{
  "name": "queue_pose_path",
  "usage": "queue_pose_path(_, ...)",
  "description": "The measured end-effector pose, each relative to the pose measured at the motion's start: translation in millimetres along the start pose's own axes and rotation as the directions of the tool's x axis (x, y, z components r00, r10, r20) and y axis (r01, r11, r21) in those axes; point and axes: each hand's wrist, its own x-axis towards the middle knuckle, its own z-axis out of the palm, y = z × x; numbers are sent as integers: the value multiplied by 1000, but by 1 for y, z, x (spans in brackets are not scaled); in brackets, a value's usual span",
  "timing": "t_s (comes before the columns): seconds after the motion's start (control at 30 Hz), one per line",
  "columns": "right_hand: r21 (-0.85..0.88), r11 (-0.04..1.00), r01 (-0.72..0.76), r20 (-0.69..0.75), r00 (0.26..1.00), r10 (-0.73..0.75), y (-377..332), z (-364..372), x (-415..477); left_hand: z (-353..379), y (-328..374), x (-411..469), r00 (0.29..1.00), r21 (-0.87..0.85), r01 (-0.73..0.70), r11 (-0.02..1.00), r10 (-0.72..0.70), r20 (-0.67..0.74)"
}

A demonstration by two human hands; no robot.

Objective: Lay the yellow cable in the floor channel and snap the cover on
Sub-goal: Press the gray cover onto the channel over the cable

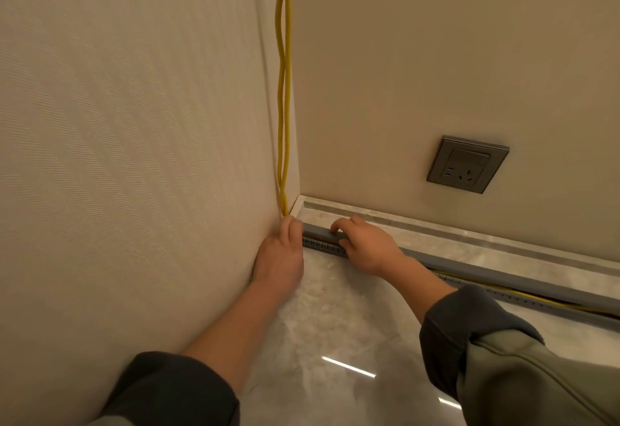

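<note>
The yellow cable (283, 90) hangs as two strands straight down the wall corner, from the top of the frame to just left of centre. There its lower end meets the fingertips of the left hand (280, 254), whose fingers point into the corner; whether they pinch the cable cannot be told. The right hand (367, 247) grips the long grey plastic cover strip (503, 278), fingers curled over its top, above the slotted grey floor channel (322, 245). Both run from centre to the lower right edge, where the cable shows inside.
</note>
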Motion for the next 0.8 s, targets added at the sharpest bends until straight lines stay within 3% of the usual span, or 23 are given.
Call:
queue_pose_path(0.13, -25, 1000, 16, -5, 1000, -16, -3, -1, -3, -5, 2, 7, 993, -223, 117, 968, -115, 22)
queue_pose_path(0.37, -79, 996, 39, -21, 999, -41, -6, -2, -6, -3, 1, 8, 989, -238, 142, 961, -126, 81)
queue_pose_path(0.63, -102, 994, 28, -28, 999, -32, -10, -4, -7, 7, -6, 13, 1000, -201, -3, 980, -1, -20)
queue_pose_path(0.8, -206, 979, -3, 30, 1000, 9, -21, -2, 1, 6, -8, 26, 994, -57, -105, 993, 103, -41)
